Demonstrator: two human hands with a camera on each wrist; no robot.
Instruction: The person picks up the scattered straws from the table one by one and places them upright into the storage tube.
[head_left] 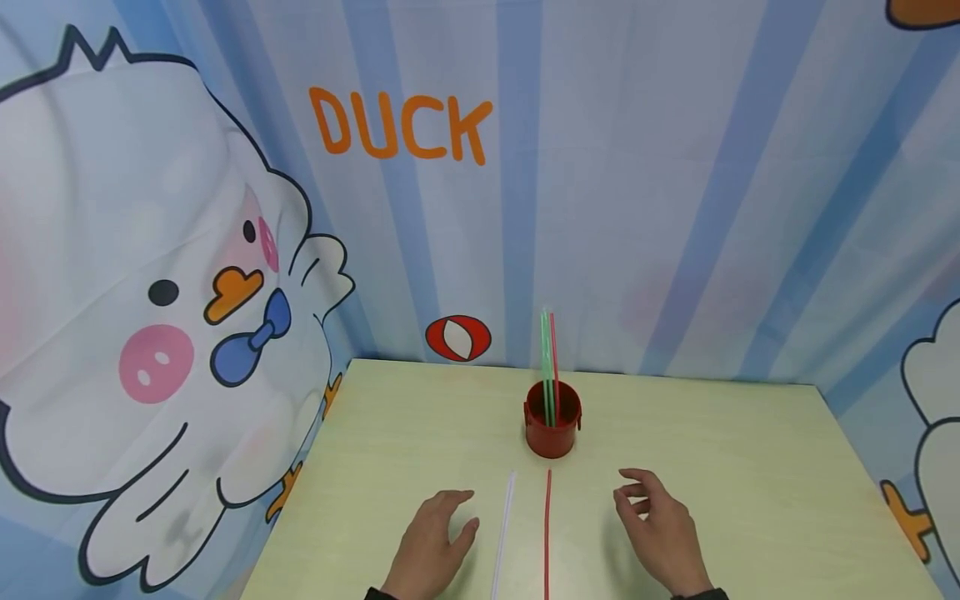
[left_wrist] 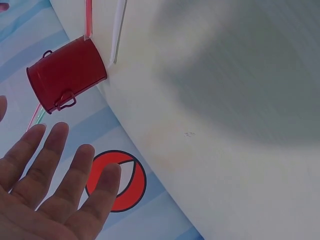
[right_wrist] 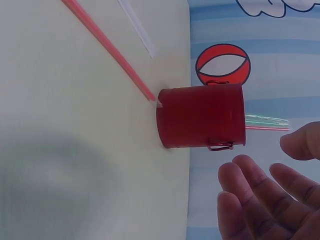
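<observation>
My left hand (head_left: 432, 540) hovers over the table left of a white straw (head_left: 503, 529), its fingers relaxed and nothing held. To the right of a red straw (head_left: 547, 533), my right hand (head_left: 663, 533) hangs with loosely bent fingers, also holding nothing. Both straws lie lengthwise on the table between the hands, side by side and apart. Clear wrapping shows at the red one's far end in the right wrist view. Beyond them a small red bucket (head_left: 551, 443) with side handles stands upright. Green straws (head_left: 547, 362) and another red straw (head_left: 555, 346) stick up out of it.
The pale table (head_left: 750, 467) ends at a hanging blue striped cloth (head_left: 600, 208) behind it. The cloth carries a large printed duck (head_left: 112, 275) on the left, the word DUCK and a red-and-white ball.
</observation>
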